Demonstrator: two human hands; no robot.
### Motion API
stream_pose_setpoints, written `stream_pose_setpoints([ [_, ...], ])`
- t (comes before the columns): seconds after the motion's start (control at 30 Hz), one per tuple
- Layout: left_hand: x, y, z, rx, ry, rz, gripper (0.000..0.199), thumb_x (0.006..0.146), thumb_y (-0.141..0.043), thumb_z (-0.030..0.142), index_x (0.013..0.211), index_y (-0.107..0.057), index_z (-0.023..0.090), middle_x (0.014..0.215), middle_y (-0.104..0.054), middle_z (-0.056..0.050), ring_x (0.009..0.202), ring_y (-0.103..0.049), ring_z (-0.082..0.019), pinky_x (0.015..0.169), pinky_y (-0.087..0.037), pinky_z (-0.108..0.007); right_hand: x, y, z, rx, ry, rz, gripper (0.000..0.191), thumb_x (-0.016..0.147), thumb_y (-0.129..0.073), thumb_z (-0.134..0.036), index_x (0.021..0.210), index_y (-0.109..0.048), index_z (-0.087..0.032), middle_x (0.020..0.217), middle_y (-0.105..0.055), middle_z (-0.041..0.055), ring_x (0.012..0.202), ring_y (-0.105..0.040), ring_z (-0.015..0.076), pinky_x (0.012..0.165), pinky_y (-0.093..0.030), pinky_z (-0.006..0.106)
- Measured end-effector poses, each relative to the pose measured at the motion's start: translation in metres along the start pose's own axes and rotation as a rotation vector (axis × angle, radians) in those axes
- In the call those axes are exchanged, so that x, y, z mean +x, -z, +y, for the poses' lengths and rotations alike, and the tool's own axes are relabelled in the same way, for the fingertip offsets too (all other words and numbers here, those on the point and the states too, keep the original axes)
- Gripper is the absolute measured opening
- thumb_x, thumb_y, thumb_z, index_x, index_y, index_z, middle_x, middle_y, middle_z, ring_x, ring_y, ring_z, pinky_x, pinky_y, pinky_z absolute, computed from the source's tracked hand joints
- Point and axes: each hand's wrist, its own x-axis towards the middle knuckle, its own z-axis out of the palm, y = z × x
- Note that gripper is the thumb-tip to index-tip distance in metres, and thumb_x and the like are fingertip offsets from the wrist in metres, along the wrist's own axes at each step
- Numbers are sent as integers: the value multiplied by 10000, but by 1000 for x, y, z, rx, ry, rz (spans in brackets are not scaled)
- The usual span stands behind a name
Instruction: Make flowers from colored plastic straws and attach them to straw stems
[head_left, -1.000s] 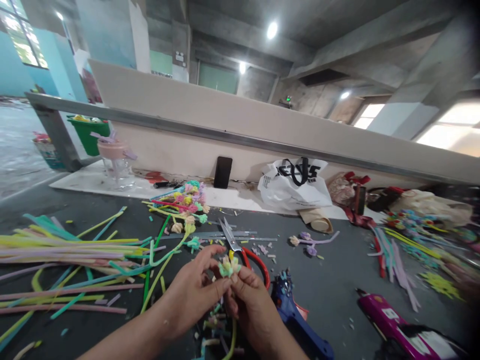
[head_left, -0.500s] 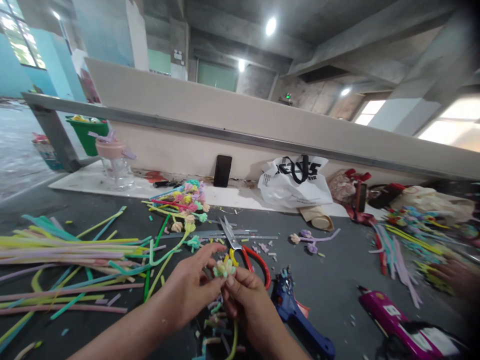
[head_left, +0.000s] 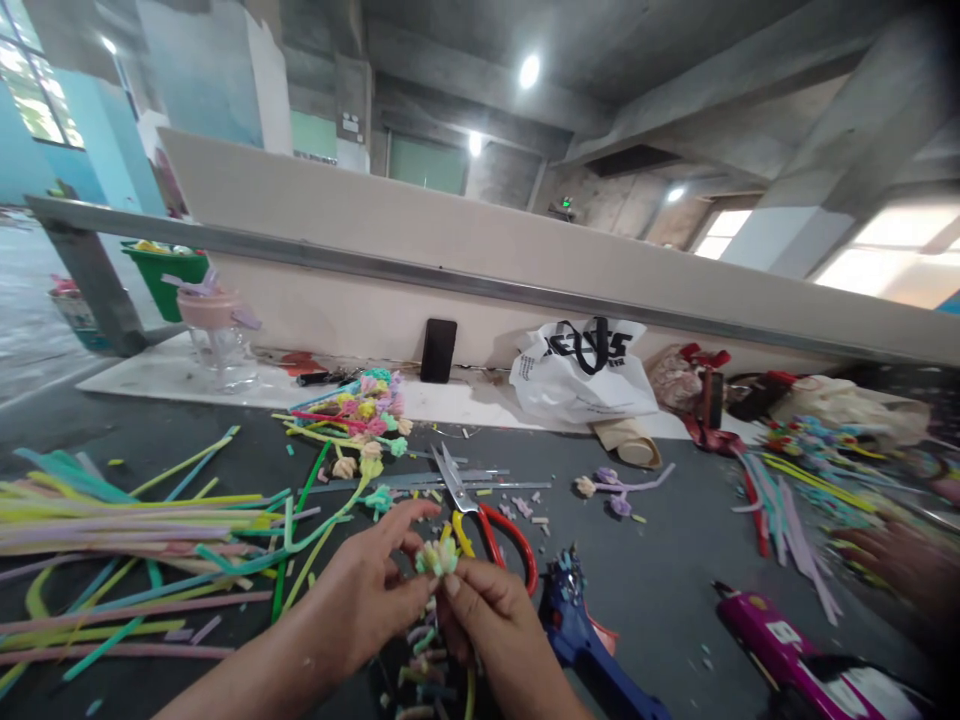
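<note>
Between my two hands is a small pipe-cleaner flower (head_left: 437, 557) with pale green and cream petals. My left hand (head_left: 375, 570) pinches it from the left with thumb and fingers, the index finger stretched out above. From the right, my right hand (head_left: 499, 625) grips the flower's base, and a yellow-green stem (head_left: 470, 690) hangs below it. Scissors with red and yellow handles (head_left: 510, 540) lie just beyond my hands, blades parted. A blue glue gun (head_left: 592, 640) lies to the right of my right hand. Cut pipe-cleaner bits (head_left: 424, 670) are scattered under my hands.
Loose pipe cleaners (head_left: 150, 540) spread over the left side; finished flowers (head_left: 367, 405) are heaped behind. A purple flower sprig (head_left: 619, 485) and magenta glue gun (head_left: 795, 650) lie right. A phone (head_left: 439, 350) and white bag (head_left: 585, 370) stand at the back. Another person's hand (head_left: 892, 560) is at far right.
The flower has turned slightly between my fingers, its petals now facing more upward. My hands stay pinched around it. The whole view has shifted a little.
</note>
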Motion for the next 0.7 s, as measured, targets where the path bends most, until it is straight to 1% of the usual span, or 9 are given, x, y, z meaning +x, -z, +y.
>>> stream_pose_setpoints([
  [0.1, 0, 0, -2, -24, 17, -9, 496, 673, -495, 202, 1163, -422, 201, 787, -556, 10, 458, -485, -72, 406, -388, -186, -1, 2, 3, -24, 12, -13, 402, 827, -482, -472, 577, -471, -158, 495, -404, -38, 426, -341, 59, 419, -240, 199],
  [0.27, 0, 0, -9, -51, -7, -32, 501, 698, -503, 213, 1189, -406, 231, 871, -556, -1, 522, -531, -84, 439, -413, -188, 1, 1, 1, -12, 41, -22, 410, 813, -498, -483, 566, -479, -156, 480, -388, -41, 423, -327, 59, 415, -225, 202],
  [0.43, 0, 3, -10, 3, -11, -19, 507, 690, -521, 213, 1185, -419, 230, 894, -558, -3, 483, -507, -62, 438, -389, -185, 3, 0, 1, 99, -1, 1, 389, 748, -582, -487, 568, -514, -149, 438, -367, -60, 388, -278, 47, 400, -192, 204],
  [0.5, 0, 4, -8, 40, -16, -11, 521, 681, -534, 220, 1189, -422, 221, 912, -561, -10, 459, -484, -51, 437, -384, -190, 3, 1, 1, 96, 4, 16, 378, 746, -592, -475, 574, -531, -143, 439, -370, -59, 396, -282, 49, 406, -190, 205],
  [0.57, 0, 5, -6, 72, -27, -4, 521, 669, -538, 213, 1181, -440, 211, 939, -560, -23, 473, -487, -57, 459, -407, -201, 2, 2, 1, 68, 22, 21, 375, 753, -587, -468, 581, -543, -138, 453, -377, -55, 412, -287, 51, 414, -191, 206],
  [0.63, 0, 6, -3, 91, -57, -1, 498, 665, -529, 189, 1159, -470, 207, 987, -560, -40, 575, -542, -93, 537, -455, -219, 1, 2, 1, 53, 29, 13, 377, 756, -585, -466, 578, -543, -137, 456, -367, -58, 415, -276, 49, 415, -185, 206],
  [0.7, -1, 8, 0, 119, -139, -19, 478, 664, -517, 157, 1139, -494, 211, 1075, -546, -59, 781, -577, -149, 672, -482, -246, 1, 2, 1, 82, 12, -7, 381, 751, -591, -464, 561, -528, -140, 444, -347, -66, 408, -253, 45, 412, -174, 206],
])
